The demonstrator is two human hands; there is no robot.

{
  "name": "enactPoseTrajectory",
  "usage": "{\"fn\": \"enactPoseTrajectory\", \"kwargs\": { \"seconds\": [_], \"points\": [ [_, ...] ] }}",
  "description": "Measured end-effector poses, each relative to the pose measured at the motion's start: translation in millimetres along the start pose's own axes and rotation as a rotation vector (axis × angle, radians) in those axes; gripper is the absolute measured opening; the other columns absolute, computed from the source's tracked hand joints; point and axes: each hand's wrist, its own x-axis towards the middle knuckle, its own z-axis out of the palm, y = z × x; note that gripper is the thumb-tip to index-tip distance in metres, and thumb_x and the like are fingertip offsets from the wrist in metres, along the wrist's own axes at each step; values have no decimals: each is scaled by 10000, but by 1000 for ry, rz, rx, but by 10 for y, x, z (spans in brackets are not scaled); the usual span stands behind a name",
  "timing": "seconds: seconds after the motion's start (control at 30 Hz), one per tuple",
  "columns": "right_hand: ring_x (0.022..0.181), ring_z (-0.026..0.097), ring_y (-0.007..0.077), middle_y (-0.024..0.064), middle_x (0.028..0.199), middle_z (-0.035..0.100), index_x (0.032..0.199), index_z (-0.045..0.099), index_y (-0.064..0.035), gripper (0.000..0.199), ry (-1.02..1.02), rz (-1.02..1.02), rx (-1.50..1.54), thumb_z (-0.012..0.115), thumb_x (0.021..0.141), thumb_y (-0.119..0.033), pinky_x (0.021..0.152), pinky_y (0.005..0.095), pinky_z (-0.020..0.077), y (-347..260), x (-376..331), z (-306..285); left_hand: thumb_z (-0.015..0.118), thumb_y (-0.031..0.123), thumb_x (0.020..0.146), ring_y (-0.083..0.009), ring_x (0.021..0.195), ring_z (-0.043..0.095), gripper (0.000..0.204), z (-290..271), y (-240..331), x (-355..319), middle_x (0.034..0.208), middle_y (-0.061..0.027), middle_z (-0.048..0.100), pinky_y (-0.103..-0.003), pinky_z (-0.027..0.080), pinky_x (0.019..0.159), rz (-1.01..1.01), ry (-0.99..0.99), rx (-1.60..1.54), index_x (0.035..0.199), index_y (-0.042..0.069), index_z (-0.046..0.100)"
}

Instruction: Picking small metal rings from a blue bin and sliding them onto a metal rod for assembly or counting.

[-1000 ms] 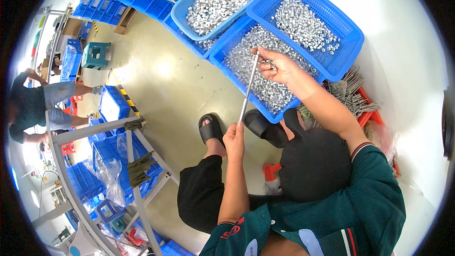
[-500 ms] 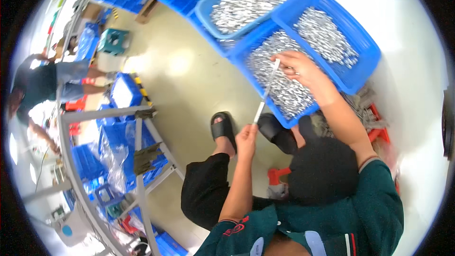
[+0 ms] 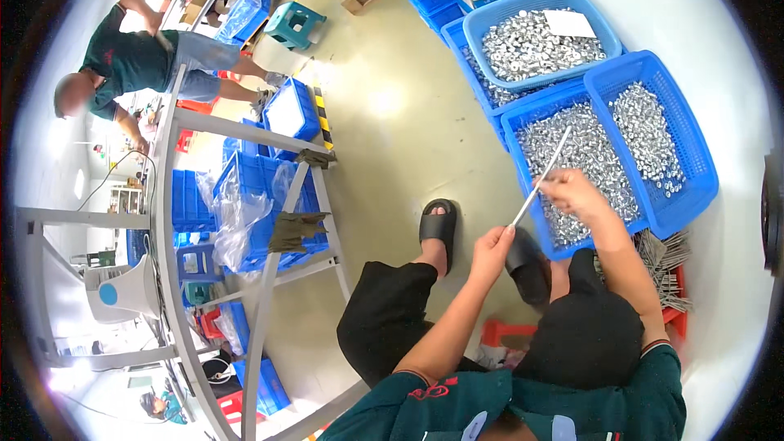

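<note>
A thin silver metal rod slants up and to the right over a blue bin full of small shiny metal fasteners. Its near end is in my left hand, closed with thumb and fingers pressed together. My right hand pinches the rod partway along, above the bin's fasteners; whether a small part is also between these fingertips is too small to tell. Beyond the right hand, the rod's far end sticks out free.
Right of the bin, a blue basket holds small metal nuts; a lighter blue basket of fasteners stands behind. Metal rods lie by my right knee. At left are a metal frame, stacked blue crates and another person.
My right hand has come down the rod from near its far end toward my left hand. The whole view has shifted, so bins and hands sit farther right.
</note>
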Motion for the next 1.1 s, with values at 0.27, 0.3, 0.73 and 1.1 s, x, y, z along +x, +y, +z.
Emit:
{"fn": "enactPoseTrajectory", "kwargs": {
  "seconds": [0.27,0.3,0.73,1.1],
  "points": [
    [459,359,45,43,727,504,976,546,-39,203,123,-103,380,435,858,-161,353,153,230,16,76,-367,515,305,862,-55,520,342,359,-81,-66,18,532,39,384,-232,289,464,24,13,117,644,19,510],
    [466,366,46,35,730,498,969,545,-31,188,99,-114,389,470,855,-160,352,157,231,16,85,-385,515,305,862,-55,520,342,359,-103,-91,17,532,39,384,-232,289,464,21,24,115,644,19,510],
    [470,381,58,34,759,539,970,552,-56,174,97,-168,926,532,866,-194,338,163,251,181,267,-603,525,355,836,-159,495,461,338,-175,-101,-15,534,-91,478,-313,385,496,36,4,363,760,28,569],
    [451,355,36,1,702,516,861,534,-81,39,-64,-251,624,557,836,-101,345,152,247,70,157,-633,529,360,829,-212,496,496,341,-324,45,-34,537,-120,490,-332,390,494,94,-11,368,753,30,571]
  ]
}}
